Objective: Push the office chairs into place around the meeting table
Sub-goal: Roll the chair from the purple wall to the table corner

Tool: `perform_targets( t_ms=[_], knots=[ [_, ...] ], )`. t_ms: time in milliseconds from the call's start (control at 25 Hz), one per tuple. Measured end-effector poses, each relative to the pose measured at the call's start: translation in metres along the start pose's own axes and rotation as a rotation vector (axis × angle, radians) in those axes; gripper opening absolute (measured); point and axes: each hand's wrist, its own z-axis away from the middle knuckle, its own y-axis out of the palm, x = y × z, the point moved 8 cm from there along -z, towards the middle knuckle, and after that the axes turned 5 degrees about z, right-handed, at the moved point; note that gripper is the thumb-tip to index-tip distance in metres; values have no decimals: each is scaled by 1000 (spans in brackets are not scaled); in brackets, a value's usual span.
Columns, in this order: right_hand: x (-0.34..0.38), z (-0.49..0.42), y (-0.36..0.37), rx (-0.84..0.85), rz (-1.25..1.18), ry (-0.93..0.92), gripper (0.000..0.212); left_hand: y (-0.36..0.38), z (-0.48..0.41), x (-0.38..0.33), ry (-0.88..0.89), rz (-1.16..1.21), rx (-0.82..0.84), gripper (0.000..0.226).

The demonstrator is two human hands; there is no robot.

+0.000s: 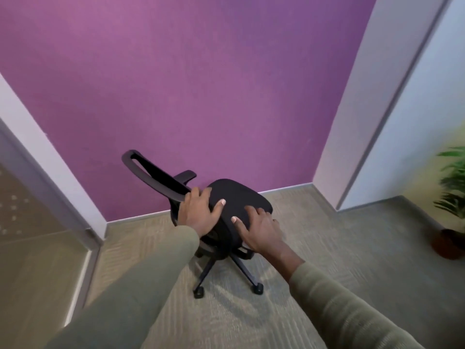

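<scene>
A black office chair on castors stands close to the purple wall. Its curved backrest points left and its padded seat faces me. My left hand lies on the chair where the backrest's near end meets the seat, with the fingers over the frame and the thumb spread onto the cushion. My right hand presses on the seat's near edge with spread fingers. Both arms wear olive sleeves. No meeting table is in view.
The purple wall is right behind the chair. A glass partition with a metal frame runs along the left. A white pillar and a potted plant are on the right. Grey carpet lies around the chair's star base.
</scene>
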Motion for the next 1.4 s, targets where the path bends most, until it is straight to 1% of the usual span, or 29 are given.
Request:
perform_targets(
  t_ms=[200, 440, 520, 600, 720, 800, 880, 960, 1000, 1120, 1160, 1240, 1400],
  knots=[
    [81, -80, 23, -22, -39, -78, 67, -32, -87, 78, -61, -40, -69, 59],
    [172, -151, 59, 46, -33, -116, 65, -52, -177, 181, -126, -131, -63, 58],
    [199, -169, 62, 54, -25, -149, 65, -60, -202, 215, -201, -175, -75, 59],
    [232, -184, 65, 31, -29, -205, 63, -68, -225, 254, -315, -179, -94, 58],
    [268, -189, 73, -1, -7, -334, 66, -66, -238, 294, -462, -83, -86, 59],
    [284, -195, 86, -4, 56, -405, 63, -53, -246, 314, -586, 120, -41, 62],
    [289, -196, 89, -17, 135, -456, 54, -41, -250, 315, -680, 307, -19, 65],
    [286, -200, 91, 40, 139, -441, 49, -38, -258, 311, -715, 325, -42, 69],
    [280, -199, 92, 111, 92, -404, 46, -39, -263, 309, -720, 307, -45, 70],
    [253, -192, 102, 439, -132, -220, 44, -34, -273, 307, -711, 263, -8, 74],
    [243, -188, 103, 509, -199, -173, 45, -32, -277, 304, -704, 241, 2, 75],
    [223, -179, 97, 555, -254, -126, 44, -26, -284, 292, -688, 198, 17, 75],
    [197, -179, 87, 541, -238, -74, 42, -14, -295, 265, -635, 169, 38, 71]
  ],
)
